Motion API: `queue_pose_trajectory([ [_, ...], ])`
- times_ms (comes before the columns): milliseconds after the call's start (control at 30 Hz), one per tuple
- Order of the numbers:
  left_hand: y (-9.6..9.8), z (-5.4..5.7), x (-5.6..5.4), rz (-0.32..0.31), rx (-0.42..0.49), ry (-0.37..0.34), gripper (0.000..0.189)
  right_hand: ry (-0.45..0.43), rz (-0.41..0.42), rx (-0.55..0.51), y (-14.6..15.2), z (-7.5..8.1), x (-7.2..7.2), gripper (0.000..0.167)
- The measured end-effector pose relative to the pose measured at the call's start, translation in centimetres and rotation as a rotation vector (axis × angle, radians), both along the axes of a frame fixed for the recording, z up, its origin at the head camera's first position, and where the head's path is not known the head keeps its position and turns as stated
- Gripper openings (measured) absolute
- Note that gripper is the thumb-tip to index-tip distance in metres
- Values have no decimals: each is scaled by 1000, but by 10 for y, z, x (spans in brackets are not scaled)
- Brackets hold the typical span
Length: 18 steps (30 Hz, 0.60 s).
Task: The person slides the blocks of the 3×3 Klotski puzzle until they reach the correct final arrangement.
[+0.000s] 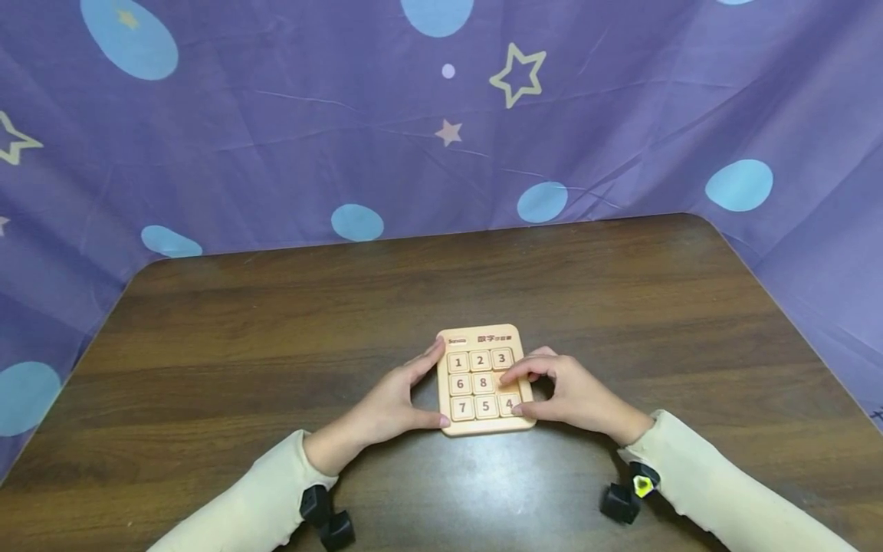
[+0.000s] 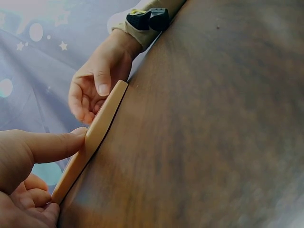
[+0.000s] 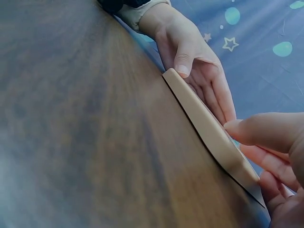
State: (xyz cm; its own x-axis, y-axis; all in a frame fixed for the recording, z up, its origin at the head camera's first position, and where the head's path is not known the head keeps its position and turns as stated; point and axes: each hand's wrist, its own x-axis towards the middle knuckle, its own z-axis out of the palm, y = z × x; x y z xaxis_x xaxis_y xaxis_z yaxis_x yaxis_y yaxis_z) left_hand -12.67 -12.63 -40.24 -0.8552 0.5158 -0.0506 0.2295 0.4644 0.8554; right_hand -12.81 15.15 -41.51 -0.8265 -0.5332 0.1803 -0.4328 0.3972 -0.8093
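Observation:
A pale wooden number slide puzzle lies flat on the table, its tiles reading 1 2 3, then 6 8 and a gap, then 7 5 4. My left hand holds its left side, index fingertip near the top corner and thumb at the bottom corner. From the right, my right hand bends over the board. Its index fingertip is at the gap beside the 8, and its thumb tip touches the 4 tile. In the right wrist view, curled fingers sit along the puzzle's edge. The left wrist view shows the opposite edge.
The brown wood-grain table has rounded far corners. Behind it hangs a purple cloth with stars and blue spots. Black wrist devices are strapped on the left sleeve and the right sleeve.

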Motion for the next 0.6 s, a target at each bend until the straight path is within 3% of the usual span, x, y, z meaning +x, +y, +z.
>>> queue_pose_trajectory([
  [367,0,1,1,-7,7,7,99,43,51,2,2,-2,-2,35],
  [600,0,2,1,-9,10,12,99,80,0,-34,2,-7,-7,26],
])
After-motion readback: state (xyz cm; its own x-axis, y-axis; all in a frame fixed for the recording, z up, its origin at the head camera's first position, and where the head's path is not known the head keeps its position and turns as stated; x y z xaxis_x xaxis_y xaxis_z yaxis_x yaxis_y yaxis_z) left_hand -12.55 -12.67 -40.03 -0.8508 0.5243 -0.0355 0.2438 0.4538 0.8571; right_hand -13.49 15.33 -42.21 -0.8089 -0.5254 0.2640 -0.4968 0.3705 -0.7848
